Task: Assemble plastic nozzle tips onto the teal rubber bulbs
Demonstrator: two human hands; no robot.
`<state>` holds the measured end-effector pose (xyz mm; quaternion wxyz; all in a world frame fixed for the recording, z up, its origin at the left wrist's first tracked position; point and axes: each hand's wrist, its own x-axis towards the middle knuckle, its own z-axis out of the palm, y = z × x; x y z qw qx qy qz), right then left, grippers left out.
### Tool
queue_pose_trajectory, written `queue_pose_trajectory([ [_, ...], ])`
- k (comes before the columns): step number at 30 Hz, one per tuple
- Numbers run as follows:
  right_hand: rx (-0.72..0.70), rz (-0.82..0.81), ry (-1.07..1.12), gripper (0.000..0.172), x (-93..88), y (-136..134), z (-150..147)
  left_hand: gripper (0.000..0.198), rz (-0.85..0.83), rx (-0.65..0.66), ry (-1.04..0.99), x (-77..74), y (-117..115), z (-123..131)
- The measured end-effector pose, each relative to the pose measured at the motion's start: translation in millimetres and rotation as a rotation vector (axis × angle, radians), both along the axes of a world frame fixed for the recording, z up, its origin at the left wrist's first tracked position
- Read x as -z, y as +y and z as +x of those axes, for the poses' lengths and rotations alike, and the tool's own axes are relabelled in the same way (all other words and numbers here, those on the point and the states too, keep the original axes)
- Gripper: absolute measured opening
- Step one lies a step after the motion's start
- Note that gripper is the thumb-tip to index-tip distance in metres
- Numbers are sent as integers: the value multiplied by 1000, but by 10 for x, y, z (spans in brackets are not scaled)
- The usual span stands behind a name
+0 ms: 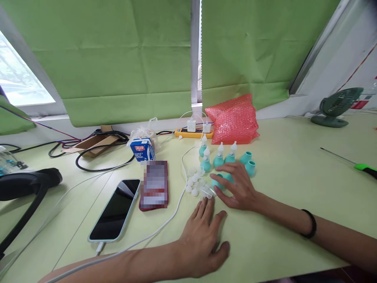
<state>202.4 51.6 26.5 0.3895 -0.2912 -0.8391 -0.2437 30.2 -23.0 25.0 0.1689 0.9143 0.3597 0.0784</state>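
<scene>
My left hand [203, 237] lies low over the table with its fingers stretched forward and its thumb apart. Its fingertips are at the near edge of some clear plastic tips [207, 192], and I cannot tell if they touch. My right hand [237, 186] hovers with spread fingers over teal rubber bulbs, one bulb [217, 181] showing between thumb and forefinger. Small white round pieces [193, 184] lie in a loose pile to the left. Behind stand several teal bulbs fitted with clear nozzles [218, 159], like nasal aspirators. Two open-necked bulbs [250, 167] stand right of them.
A white cable [173, 214] crosses the table over my left forearm. Two phones [114, 212] lie left, near a blue milk carton [143, 150]. Behind are a yellow power strip [182, 133] and red bubble wrap [234, 122]. A screwdriver [363, 167] and fan [335, 106] are right.
</scene>
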Motion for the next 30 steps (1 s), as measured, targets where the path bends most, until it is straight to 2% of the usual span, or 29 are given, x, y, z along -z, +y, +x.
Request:
queue_pose_trajectory([
  [5,226,-104,-2,58,-401,199,50,53,-14,-34,-100,-19,-5,-17],
  [8,313,-183,-71,60,-517,356,27,46,-15,-57,-199,-31,-6,-18],
  [10,334,-221,-146,54,-509,463,-9,41,-14,-61,-254,-30,-8,-16],
  [14,338,-302,-279,33,-371,652,-66,37,-10,-70,-291,-20,-14,-10],
  [17,344,-319,-273,27,-285,722,-70,36,-13,-78,-286,-22,-17,-8],
  [20,339,-287,-210,27,-296,727,-70,36,-18,-80,-292,-28,-18,-7],
  [25,296,-275,-203,43,-439,691,-150,36,-23,-75,-299,-22,-16,-7],
  [27,282,-289,-256,41,-461,686,-201,36,-36,-75,-316,-20,-16,-10],
  [30,264,-292,-317,28,-426,698,-252,38,-76,-89,-372,-28,-15,-21],
])
